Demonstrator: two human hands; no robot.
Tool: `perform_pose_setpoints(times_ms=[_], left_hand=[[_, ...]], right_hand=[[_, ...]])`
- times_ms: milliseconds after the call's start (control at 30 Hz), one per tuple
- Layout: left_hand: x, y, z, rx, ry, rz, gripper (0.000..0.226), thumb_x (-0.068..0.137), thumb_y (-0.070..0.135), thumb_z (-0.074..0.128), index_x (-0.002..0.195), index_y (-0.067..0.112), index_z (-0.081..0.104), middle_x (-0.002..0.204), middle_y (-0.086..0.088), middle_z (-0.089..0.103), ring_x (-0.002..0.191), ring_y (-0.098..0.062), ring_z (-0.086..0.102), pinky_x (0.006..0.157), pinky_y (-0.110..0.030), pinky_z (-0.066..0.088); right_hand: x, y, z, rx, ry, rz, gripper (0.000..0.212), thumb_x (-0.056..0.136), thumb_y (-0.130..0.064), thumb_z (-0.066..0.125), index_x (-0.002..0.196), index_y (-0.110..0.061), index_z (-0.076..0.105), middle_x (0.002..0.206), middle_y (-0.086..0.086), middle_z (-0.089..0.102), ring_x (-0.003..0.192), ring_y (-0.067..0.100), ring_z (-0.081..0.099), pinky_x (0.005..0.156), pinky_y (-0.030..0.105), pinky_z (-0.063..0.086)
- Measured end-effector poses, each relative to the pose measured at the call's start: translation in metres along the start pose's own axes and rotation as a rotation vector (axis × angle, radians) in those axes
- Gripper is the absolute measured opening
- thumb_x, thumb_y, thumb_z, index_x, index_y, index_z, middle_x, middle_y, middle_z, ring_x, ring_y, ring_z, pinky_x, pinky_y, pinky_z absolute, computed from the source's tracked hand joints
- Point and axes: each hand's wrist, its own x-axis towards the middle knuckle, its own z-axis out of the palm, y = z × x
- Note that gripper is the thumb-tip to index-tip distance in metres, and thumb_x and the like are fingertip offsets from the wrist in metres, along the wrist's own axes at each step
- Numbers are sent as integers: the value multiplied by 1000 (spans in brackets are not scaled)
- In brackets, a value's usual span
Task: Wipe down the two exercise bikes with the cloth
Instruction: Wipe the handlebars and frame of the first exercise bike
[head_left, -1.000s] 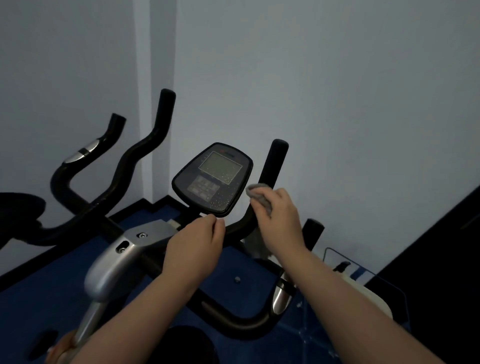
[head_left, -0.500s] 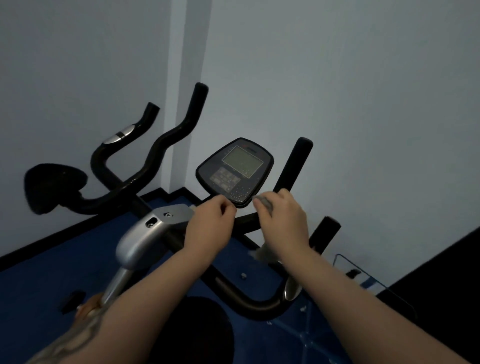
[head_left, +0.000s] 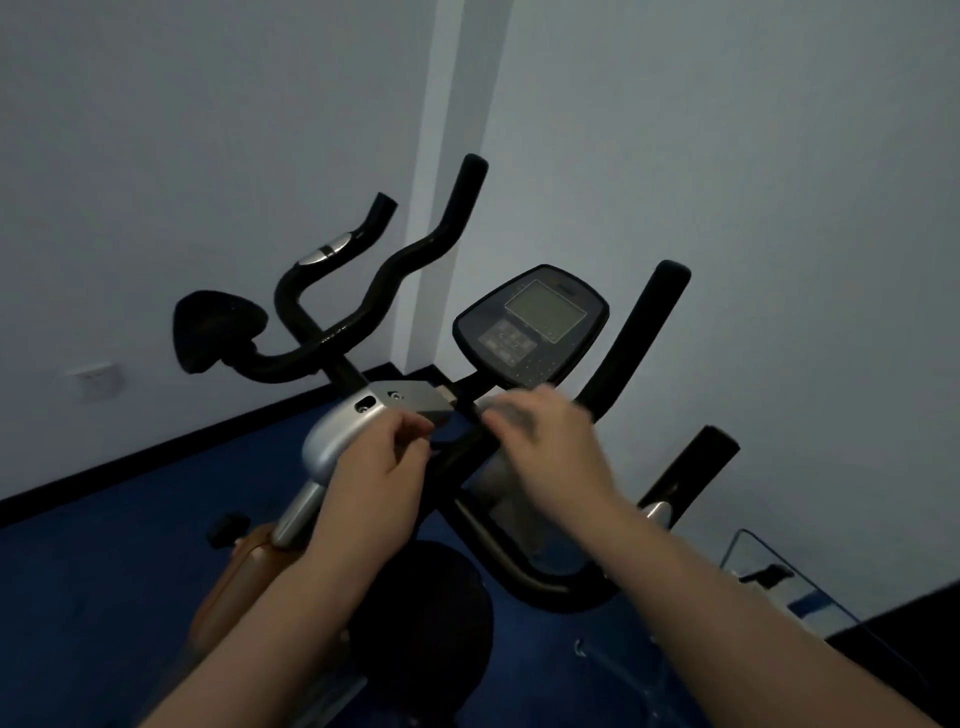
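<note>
Blue gym floor, pale walls. Right hand (head_left: 545, 441) grips the grey cloth (head_left: 498, 413) on the near bike's handlebar (head_left: 457, 447), which runs toward 2 o'clock; left hand (head_left: 384, 462) loosely curled, holding nothing I can see.

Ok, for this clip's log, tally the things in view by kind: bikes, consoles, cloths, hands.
Exercise bikes: 2, near bike and far bike
Consoles: 1, console
Cloths: 1, grey cloth under the right hand
Hands: 2, with the left hand
Total: 6
</note>
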Motion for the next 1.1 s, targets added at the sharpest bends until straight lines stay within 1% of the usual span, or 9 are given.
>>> perform_pose_setpoints(times_ms=[167,233,367,500,567,667,767,933,1100], left_hand=[[-32,-3,3,228,166,94,16,92,32,45,88,42,57,77,23,63,77,12,58,55,-17,41],[-32,-5,3,149,246,101,18,93,29,45,86,39,58,81,22,64,73,4,61,59,-26,48],[-31,-10,1,-52,361,23,25,96,21,47,81,35,61,78,9,67,74,-4,64,65,-30,50],[-34,-11,3,-15,406,-1,24,95,26,45,79,37,59,77,14,66,66,-6,63,57,-28,49],[-33,-10,4,-6,410,-1,24,95,27,45,78,37,59,76,12,66,65,-5,62,58,-28,50],[-32,-11,3,1,401,1,24,94,28,45,78,38,60,77,8,67,67,-4,62,61,-30,51],[-33,-14,3,-10,391,-25,25,95,27,46,78,38,60,79,10,68,69,-2,63,62,-28,51],[-31,-16,4,20,356,-62,26,95,29,44,77,39,60,80,11,68,72,3,62,60,-23,44],[-32,-19,2,-79,344,-74,24,94,26,47,78,33,63,81,10,68,73,-1,64,67,-27,48]], right_hand=[[-1,14,-8,-115,225,127,23,96,-28,52,107,-17,68,93,-3,51,72,6,47,63,17,34],[-23,-7,23,3,105,71,22,96,-28,52,111,-21,66,97,-5,51,74,2,49,63,13,40],[-18,-21,23,126,-244,-126,21,92,-29,58,108,-23,70,100,-1,60,92,12,59,82,28,49],[14,9,-15,-79,107,11,22,94,-33,54,107,-22,69,90,-4,53,81,15,54,69,26,36],[-2,4,1,-186,128,36,23,96,-33,51,107,-20,67,90,-4,47,74,16,51,64,26,35],[-34,-22,36,-13,-113,-75,23,95,-31,51,110,-21,65,102,0,54,83,20,59,73,38,50],[-8,-13,9,96,-287,-161,19,91,-30,59,105,-26,70,100,-1,60,92,15,58,81,33,47],[13,11,-13,-253,137,65,26,96,-34,49,107,-19,67,95,0,54,82,22,56,69,31,39],[-32,-21,25,193,-353,-155,19,92,-27,58,107,-23,69,97,-8,59,87,9,60,78,25,47]])
